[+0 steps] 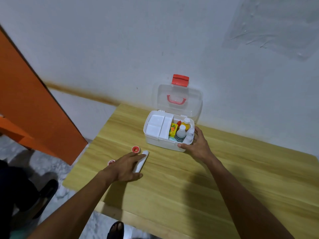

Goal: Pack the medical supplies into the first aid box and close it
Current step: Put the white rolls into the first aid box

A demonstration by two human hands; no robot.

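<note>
The left hand (124,167) lies flat, grip wide, over a white tube (145,155) on the tabletop (172,187), while the right hand's (196,145) grip holds the open first aid box (160,144) at its near right corner.

Wooden table (172,195) with open first aid box (160,144), white tube (145,155), two red-rimmed rolls (135,149) (111,162).

Bottles (181,133) in box (162,144); tube (140,161) left, nearer.

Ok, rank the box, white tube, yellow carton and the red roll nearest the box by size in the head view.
1. box
2. white tube, partly under the left hand
3. yellow carton and red roll: alike, carton partly hidden; unranked
</note>
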